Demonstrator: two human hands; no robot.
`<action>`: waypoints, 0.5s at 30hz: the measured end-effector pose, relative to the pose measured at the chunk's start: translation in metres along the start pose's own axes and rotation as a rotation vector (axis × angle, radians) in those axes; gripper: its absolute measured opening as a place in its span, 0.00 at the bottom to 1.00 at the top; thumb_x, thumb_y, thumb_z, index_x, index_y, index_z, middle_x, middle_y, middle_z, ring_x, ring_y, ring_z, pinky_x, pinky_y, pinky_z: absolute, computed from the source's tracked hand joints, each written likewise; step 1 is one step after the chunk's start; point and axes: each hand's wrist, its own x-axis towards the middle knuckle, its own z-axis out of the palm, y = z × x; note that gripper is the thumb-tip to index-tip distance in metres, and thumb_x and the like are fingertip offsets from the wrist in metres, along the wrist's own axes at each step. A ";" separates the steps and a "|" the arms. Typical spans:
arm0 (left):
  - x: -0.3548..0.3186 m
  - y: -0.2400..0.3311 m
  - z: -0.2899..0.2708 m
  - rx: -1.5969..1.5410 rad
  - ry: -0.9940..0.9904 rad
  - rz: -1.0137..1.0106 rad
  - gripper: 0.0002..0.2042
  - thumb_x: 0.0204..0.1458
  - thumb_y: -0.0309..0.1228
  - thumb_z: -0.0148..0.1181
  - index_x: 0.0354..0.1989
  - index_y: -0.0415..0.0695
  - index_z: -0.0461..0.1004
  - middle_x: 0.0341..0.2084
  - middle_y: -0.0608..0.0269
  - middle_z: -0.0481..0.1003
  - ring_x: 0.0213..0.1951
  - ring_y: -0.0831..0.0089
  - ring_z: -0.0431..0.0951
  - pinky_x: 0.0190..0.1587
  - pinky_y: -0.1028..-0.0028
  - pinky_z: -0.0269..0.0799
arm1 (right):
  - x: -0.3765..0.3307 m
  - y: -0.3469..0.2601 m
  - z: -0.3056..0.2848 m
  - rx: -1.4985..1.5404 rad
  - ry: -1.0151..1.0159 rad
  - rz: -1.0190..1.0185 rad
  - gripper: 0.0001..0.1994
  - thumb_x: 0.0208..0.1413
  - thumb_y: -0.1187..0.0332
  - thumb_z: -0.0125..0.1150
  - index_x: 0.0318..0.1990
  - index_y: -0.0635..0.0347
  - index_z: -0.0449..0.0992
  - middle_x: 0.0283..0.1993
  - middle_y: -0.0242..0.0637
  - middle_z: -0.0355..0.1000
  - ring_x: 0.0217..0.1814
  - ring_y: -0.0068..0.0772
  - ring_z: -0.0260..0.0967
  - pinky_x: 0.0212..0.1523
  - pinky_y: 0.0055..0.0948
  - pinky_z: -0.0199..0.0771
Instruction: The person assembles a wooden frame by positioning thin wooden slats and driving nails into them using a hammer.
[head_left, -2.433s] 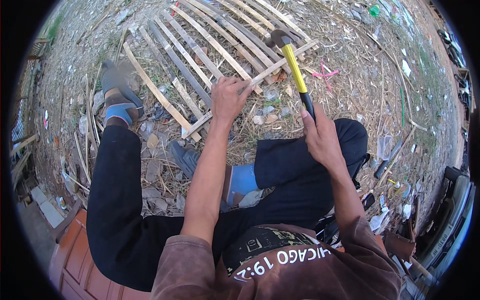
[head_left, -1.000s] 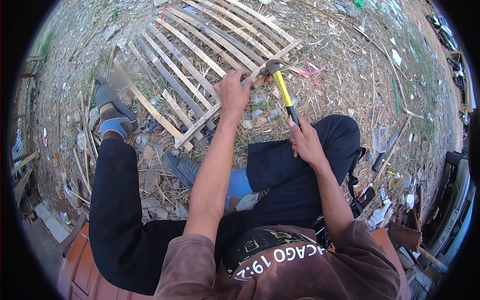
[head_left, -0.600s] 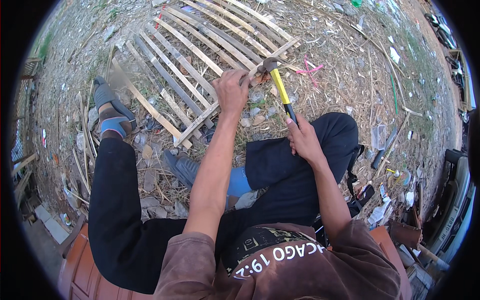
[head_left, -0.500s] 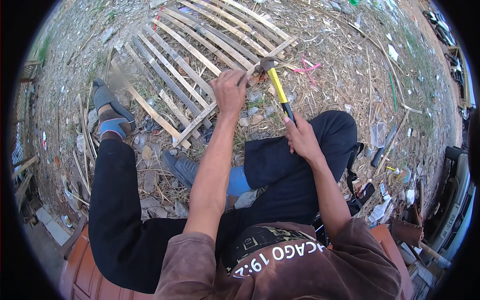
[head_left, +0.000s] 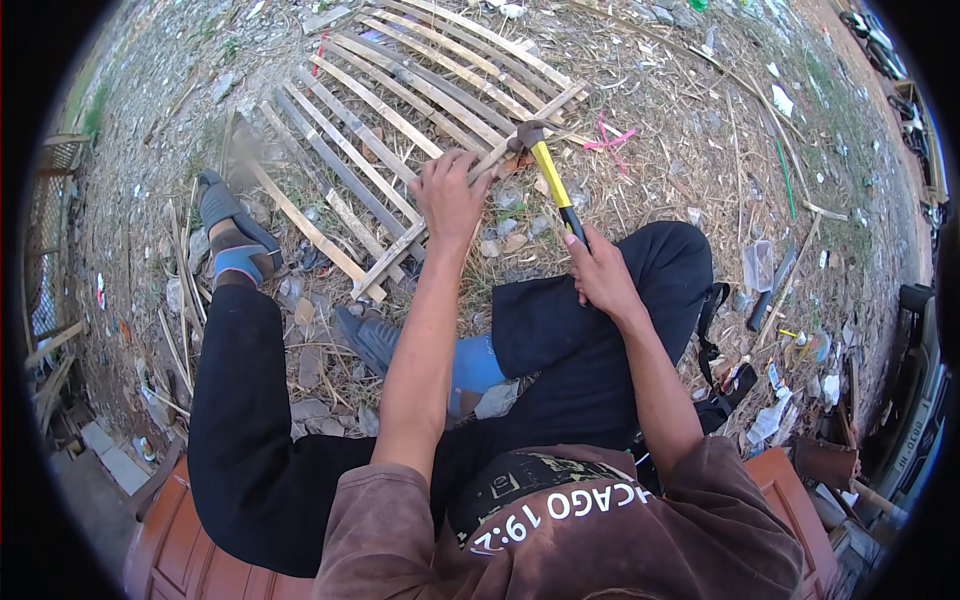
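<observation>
While outdoors, slatted panel [head_left: 400, 110] on littered dirt [head_left: 700, 170]

The flat panel of pale split-bamboo slats [head_left: 400, 120] looks dry, matt and rough, some strips weathered grey. The hammer [head_left: 548, 175] has a dull dark metal head and a glossy yellow shaft with a black grip that looks rubbery. The ground [head_left: 700, 150] is coarse dirt under dry straw. The black trousers [head_left: 580, 340] are matt cloth.
</observation>
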 end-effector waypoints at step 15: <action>-0.024 -0.031 -0.019 0.160 0.011 -0.078 0.12 0.56 0.46 0.63 0.33 0.52 0.86 0.47 0.74 0.79 0.57 0.58 0.66 0.59 0.52 0.53 | -0.009 -0.027 -0.001 -0.560 0.076 -0.404 0.10 0.68 0.63 0.51 0.42 0.63 0.64 0.17 0.55 0.66 0.23 0.66 0.67 0.25 0.56 0.62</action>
